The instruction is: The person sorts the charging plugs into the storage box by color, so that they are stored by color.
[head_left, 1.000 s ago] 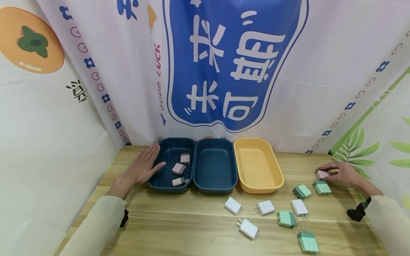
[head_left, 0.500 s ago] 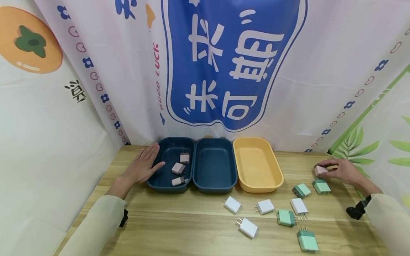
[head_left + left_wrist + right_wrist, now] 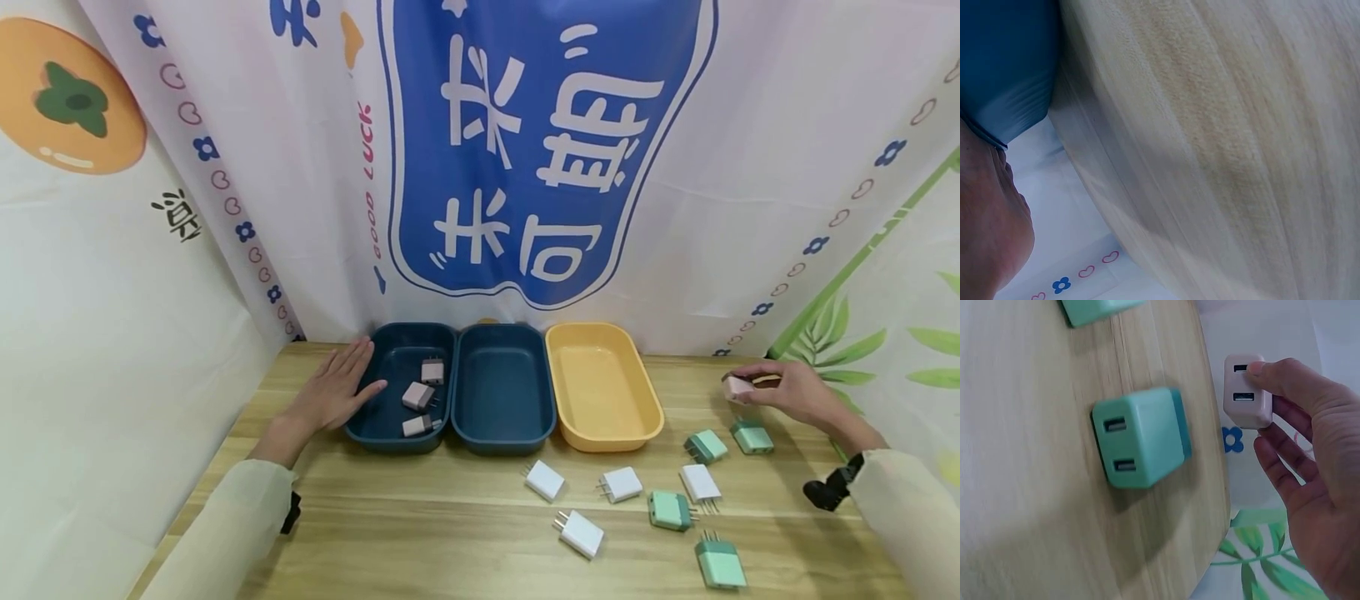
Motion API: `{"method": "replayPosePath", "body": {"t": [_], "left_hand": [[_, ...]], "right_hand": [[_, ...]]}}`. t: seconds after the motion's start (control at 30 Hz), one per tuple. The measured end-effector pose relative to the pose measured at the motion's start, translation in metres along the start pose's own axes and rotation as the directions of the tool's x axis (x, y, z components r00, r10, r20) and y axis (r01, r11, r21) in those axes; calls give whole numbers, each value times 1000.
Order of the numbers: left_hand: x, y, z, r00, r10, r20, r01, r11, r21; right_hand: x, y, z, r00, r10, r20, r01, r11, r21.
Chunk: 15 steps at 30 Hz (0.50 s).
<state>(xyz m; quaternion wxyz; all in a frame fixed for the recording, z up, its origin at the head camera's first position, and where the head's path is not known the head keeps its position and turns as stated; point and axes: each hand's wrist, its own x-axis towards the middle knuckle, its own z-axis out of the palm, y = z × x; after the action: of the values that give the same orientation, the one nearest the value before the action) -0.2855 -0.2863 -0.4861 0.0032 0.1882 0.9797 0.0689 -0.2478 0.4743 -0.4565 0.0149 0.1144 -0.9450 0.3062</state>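
Observation:
At the table's right side my right hand (image 3: 797, 393) pinches a pink USB charger (image 3: 738, 387) between thumb and fingers. Two USB ports show on this charger (image 3: 1245, 394) in the right wrist view. Just in front of that hand lies a green charger (image 3: 752, 437). Over on the left, my left hand (image 3: 336, 388) rests with straight fingers on the rim of the left blue tray (image 3: 387, 440), its thumb reaching over the edge. Inside that tray lie three pink chargers, among them one near the middle (image 3: 420, 395). The left wrist view shows part of the left hand beside the tray's wall (image 3: 1010, 75).
A second blue tray (image 3: 504, 444) and a yellow tray (image 3: 611, 442) stand in the same row against the printed cloth (image 3: 675, 250). Several white chargers (image 3: 581, 534) and green chargers (image 3: 721, 567) lie scattered on the wooden table (image 3: 390, 533) at front right.
My right hand has moved slightly left with the pink charger, which now sits higher and farther from the green charger. The left hand has stayed on the tray rim.

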Motion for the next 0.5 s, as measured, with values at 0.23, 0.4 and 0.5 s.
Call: {"method": "replayPosePath", "body": {"t": [0.23,0.4,0.5], "left_hand": [[0,2,-1,1000,-3,3,3,1000,-5],[-1,2,-2,1000,-4,5,4,1000,-8],[-1,1,-2,1000,-3,2,3,1000,-1]], "right_hand": [[6,-12,3,999,-47,-18,46,999,-19],[11,-24,5,999,-40,-22,38,998,-57],[15,-31,7,999,-48,-25,46,997,-67]]}}
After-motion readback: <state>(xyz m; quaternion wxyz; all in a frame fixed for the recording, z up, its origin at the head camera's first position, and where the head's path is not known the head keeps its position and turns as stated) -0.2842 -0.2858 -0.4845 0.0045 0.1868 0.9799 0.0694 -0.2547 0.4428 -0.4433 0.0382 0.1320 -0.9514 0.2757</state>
